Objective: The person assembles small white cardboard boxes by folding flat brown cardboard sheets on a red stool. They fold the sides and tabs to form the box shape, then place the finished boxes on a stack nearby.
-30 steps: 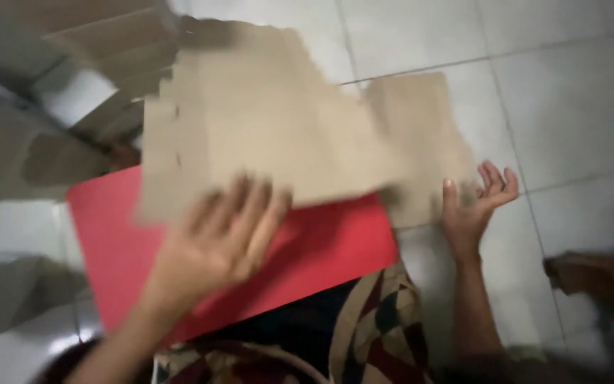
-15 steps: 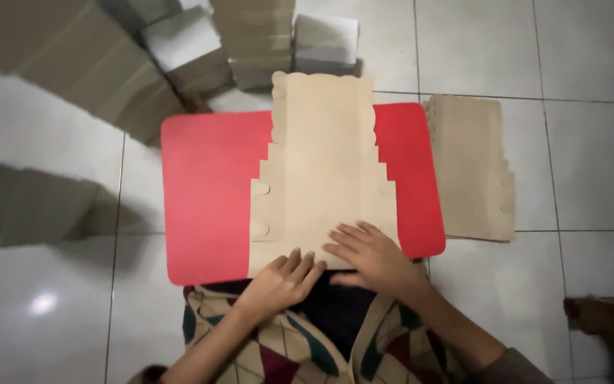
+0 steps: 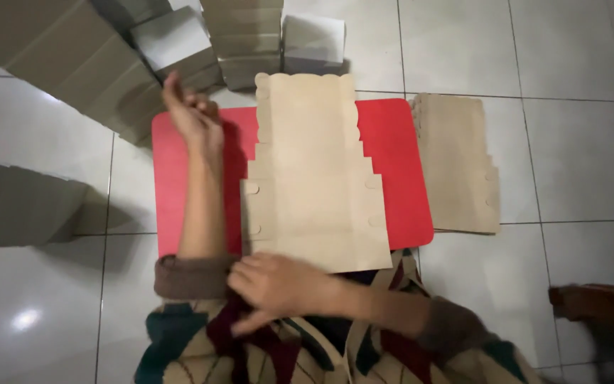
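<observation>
Your left hand (image 3: 197,117) reaches out over the far left corner of the red board (image 3: 399,163), fingers loosely curled and grasping nothing. Your right hand (image 3: 275,284) rests open at the near edge of the flat cardboard cutout (image 3: 310,178), which lies across the board on the tiled floor (image 3: 577,50). A stack of cutouts (image 3: 456,163) sits just to the right.

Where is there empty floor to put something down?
Bare tile floor lies right of the flat cardboard stack, and more at lower left. It is crowded up top, where folded boxes pile, and on the red board under the cardboard cutout.
</observation>
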